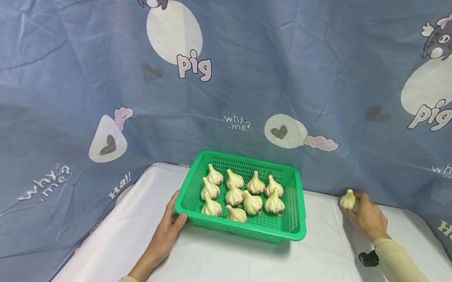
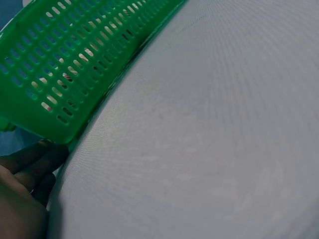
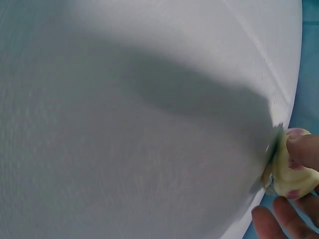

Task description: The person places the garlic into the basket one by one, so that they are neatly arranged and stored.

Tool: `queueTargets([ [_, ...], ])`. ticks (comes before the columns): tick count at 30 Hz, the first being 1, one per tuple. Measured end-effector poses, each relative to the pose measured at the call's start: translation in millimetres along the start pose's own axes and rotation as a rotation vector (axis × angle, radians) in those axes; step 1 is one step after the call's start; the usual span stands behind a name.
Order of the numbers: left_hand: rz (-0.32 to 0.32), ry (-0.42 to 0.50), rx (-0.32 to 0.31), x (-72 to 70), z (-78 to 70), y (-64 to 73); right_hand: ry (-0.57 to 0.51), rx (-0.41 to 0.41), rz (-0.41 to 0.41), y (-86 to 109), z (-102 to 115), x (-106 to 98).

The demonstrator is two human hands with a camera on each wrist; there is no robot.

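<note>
My right hand (image 1: pixel 368 218) pinches a garlic bulb (image 1: pixel 348 199) near the table's far edge, right of the basket. In the right wrist view the thumb lies on that pale bulb (image 3: pixel 289 172) with purple patches, its lower side close over the table. At the left, my left hand (image 1: pixel 169 230) rests against the front left corner of a green plastic basket (image 1: pixel 237 226), its fingers extended along the side and its thumb at the front. The left wrist view shows fingertips (image 2: pixel 50 155) at the basket's lower corner. Several garlic bulbs (image 1: pixel 252 203) lie inside the basket, stems pointing various ways.
A white cloth (image 1: pixel 236 272) covers the table. Behind it and along the sides hangs a blue curtain (image 1: pixel 233 76) printed with pigs and words. The basket stands near the back edge. Dark wrist cameras (image 1: pixel 369 259) are strapped to both arms.
</note>
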State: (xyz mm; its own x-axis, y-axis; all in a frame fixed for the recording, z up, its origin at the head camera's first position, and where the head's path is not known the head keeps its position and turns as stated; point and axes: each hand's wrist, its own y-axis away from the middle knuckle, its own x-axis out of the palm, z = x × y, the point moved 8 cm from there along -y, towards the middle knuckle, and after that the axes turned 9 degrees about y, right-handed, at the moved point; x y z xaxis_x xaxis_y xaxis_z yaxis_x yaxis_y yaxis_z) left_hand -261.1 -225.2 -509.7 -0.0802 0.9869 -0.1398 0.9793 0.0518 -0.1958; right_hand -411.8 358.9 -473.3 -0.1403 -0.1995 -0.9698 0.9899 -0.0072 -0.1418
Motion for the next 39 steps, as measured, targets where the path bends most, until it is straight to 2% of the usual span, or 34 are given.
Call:
queueTargets([
  [15,-0.011,-0.016,0.006,-1.5,0.2,1.3,-0.005,-0.044,0.045,1.5,-2,1],
  [21,-0.008,-0.004,0.011,-1.7,0.1,-0.1,-0.021,-0.090,0.030,1.4,4,-13],
  [25,-0.006,-0.008,0.009,-1.4,0.8,-0.2,-0.039,-0.143,0.032,1.1,15,-23],
  [32,-0.009,-0.024,0.011,-1.1,-0.2,-0.2,-0.079,-0.217,0.094,2.5,42,-39],
  [39,-0.008,-0.018,-0.006,-0.6,0.9,-0.1,-0.130,-0.318,0.090,8.1,71,-55],
])
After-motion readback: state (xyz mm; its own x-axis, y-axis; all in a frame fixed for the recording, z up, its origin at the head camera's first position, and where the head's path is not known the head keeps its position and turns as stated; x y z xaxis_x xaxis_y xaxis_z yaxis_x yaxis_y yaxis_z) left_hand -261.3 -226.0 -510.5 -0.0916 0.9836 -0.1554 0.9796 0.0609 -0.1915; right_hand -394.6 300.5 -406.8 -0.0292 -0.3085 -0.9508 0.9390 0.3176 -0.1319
